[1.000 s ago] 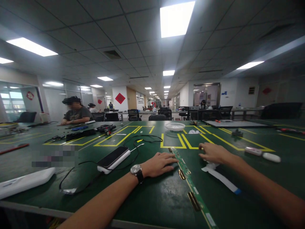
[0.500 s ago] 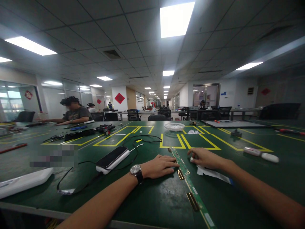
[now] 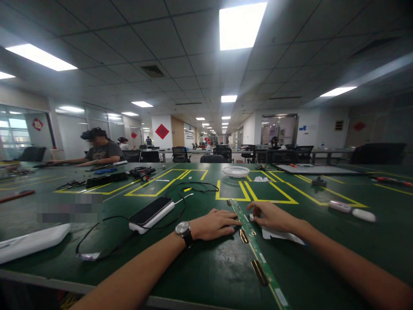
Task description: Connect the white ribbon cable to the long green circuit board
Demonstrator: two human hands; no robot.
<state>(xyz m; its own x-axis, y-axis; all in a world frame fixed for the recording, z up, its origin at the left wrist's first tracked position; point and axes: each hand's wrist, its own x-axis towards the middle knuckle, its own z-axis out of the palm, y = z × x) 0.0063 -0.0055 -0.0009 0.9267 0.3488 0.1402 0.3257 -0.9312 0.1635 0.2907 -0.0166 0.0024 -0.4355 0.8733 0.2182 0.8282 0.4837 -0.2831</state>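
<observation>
A long, narrow green circuit board (image 3: 258, 247) lies on the green table, running from its middle toward the front edge. Gold-coloured flaps stick out along its left side. My left hand (image 3: 214, 224), with a watch on the wrist, rests flat and open, fingertips on the board's left edge near the far end. Just right of the board, my right hand (image 3: 271, 216) is closed, its fingers pinching a small white wad (image 3: 251, 217), perhaps tissue. Below this hand lies a flat white strip (image 3: 280, 235), partly hidden by the hand and forearm.
Left of my left hand, a phone (image 3: 151, 212) sits on a white block beside a black cable. A white basket (image 3: 235, 172) stands farther back. Off to the right lies a white oblong case (image 3: 363, 215). A co-worker (image 3: 103, 148) sits at the far left.
My right hand has moved left with the white wad, closer to the board's edge. The left hand stays on the board.
</observation>
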